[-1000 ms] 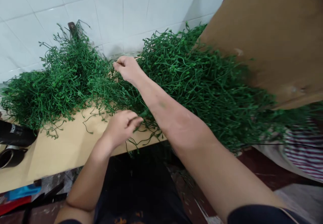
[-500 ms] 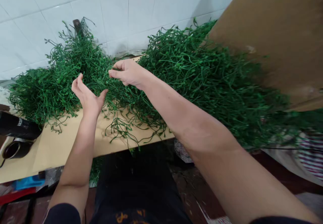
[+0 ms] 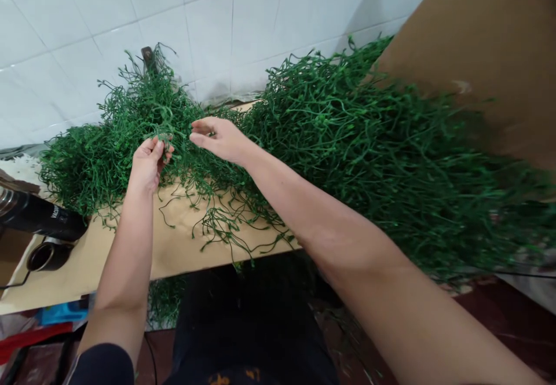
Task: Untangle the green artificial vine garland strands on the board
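My left hand (image 3: pixel 152 159) is closed around a small bunch of thin green plastic-looking stems (image 3: pixel 164 127), thumb and fingers pinching it over the left heap. Just to its right hovers my right hand (image 3: pixel 217 137), thumb and fingers apart with nothing visible between them. Beneath both hands spreads a tangle of green branching stems: a smaller heap (image 3: pixel 108 153) on the left and a bigger heap (image 3: pixel 347 136) on the right. Several loose stems (image 3: pixel 221 226) lie on the tan board (image 3: pixel 174 252) near its front edge.
At the left end of the board are a black vacuum flask (image 3: pixel 47 214) lying tilted and a dark cup (image 3: pixel 50 256). A large cardboard sheet (image 3: pixel 486 55) leans at the right. White wall tiles (image 3: pixel 208 32) rise behind, and more green stems (image 3: pixel 167 301) show below the board.
My left hand has gone from open and spread to closed around a bunch of stems. My right hand's pinch has loosened, and its fingers are now apart. The view has shifted slightly.
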The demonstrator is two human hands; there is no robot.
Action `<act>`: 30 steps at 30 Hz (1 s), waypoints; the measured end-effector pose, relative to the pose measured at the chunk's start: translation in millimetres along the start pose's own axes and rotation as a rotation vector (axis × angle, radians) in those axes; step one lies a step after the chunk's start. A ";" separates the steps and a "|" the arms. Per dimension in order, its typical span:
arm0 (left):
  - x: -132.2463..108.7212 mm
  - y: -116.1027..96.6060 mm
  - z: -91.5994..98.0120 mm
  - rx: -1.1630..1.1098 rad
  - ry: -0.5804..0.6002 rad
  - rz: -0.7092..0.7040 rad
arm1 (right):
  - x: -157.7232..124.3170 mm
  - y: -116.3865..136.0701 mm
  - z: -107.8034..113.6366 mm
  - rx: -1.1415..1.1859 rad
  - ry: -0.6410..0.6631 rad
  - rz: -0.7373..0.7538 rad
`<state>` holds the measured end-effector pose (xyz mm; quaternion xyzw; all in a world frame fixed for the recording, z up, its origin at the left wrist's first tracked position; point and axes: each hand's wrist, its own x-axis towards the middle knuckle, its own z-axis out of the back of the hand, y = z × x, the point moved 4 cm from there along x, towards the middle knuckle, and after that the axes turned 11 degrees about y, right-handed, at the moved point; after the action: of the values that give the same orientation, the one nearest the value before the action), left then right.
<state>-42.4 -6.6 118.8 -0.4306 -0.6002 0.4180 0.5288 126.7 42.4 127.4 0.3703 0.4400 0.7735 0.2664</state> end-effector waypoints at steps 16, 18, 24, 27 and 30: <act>-16.2 -6.2 12.3 0.517 -0.169 -0.210 | 5.4 26.2 -12.0 -0.657 0.126 0.098; -20.5 -9.0 12.6 0.545 -0.127 -0.227 | 5.1 22.8 -11.4 -0.681 0.174 0.140; -33.6 -11.3 -10.3 0.561 0.099 -0.229 | -0.2 21.6 -16.1 -0.210 0.531 0.200; -36.3 -11.9 -24.4 0.575 0.189 -0.259 | 0.0 24.4 -17.8 -0.096 0.548 0.223; -38.0 -12.0 -31.6 0.626 0.211 -0.255 | -0.7 25.3 -15.1 -0.206 0.432 0.215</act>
<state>-9.2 -44.9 122.8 -0.2101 -0.4341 0.4652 0.7422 112.8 22.6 144.3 0.2120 0.3636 0.8993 0.1188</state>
